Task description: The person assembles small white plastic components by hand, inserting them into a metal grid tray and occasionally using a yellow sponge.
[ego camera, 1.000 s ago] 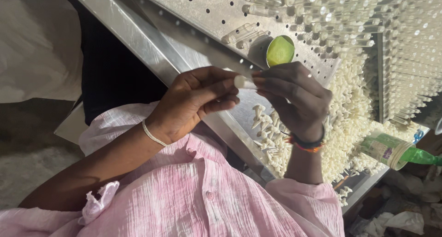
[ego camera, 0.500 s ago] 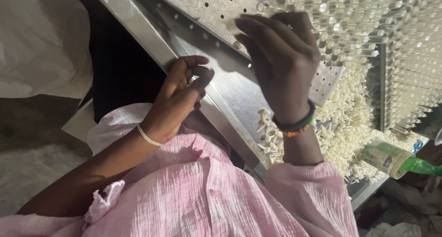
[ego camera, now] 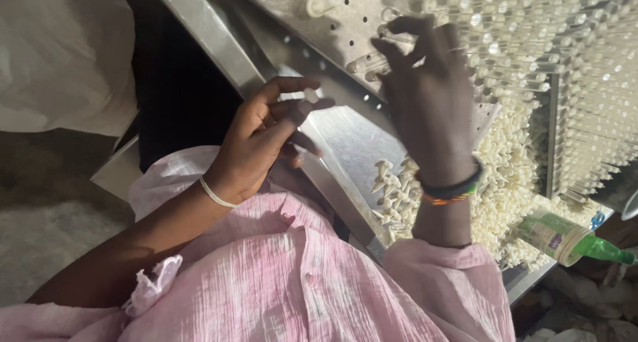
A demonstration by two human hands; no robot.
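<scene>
My left hand (ego camera: 262, 139) is raised over the slanted metal tray (ego camera: 345, 149) and pinches a small white plug (ego camera: 311, 95) between thumb and fingertips. My right hand (ego camera: 432, 96), with dark and orange bangles on its wrist, reaches up to the perforated metal board (ego camera: 332, 43). Its curled fingertips rest among the clear tubes (ego camera: 505, 43) that stand in the board's holes. I see this hand from the back, so whatever lies in its fingers is hidden. A heap of white plugs (ego camera: 505, 176) fills the tray below and to the right of it.
A green plastic bottle (ego camera: 565, 239) lies on its side at the tray's lower right corner. A white sack (ego camera: 60, 56) sits at the upper left. The tray's steel rim (ego camera: 206, 29) runs diagonally past my left hand. My pink shirt fills the bottom.
My hands were together around a white piece and a green round lid. They have parted: my right hand rose to the board, and my left now holds a white plug.
</scene>
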